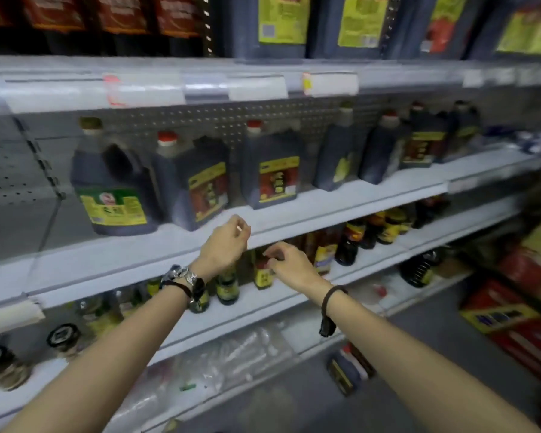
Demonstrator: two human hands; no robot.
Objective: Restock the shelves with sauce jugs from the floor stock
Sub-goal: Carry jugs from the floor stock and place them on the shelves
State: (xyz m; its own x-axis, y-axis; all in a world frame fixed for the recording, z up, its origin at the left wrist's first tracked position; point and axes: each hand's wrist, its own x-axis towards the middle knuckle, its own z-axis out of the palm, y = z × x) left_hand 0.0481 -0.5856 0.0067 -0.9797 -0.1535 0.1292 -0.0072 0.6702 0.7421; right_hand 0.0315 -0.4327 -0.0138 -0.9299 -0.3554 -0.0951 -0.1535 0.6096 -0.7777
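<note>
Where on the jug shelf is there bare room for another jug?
Bare shelf left of the green-label jug, and the front strip right of the right-hand red-label jug, toward the far end. Crowded behind, where dark jugs stand close.

Bare forearms; silver watch (181,272) and dark band (178,286) left, dark tagged cord (331,296) right

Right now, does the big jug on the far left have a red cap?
No, the far-left jug has a green cap.
</note>
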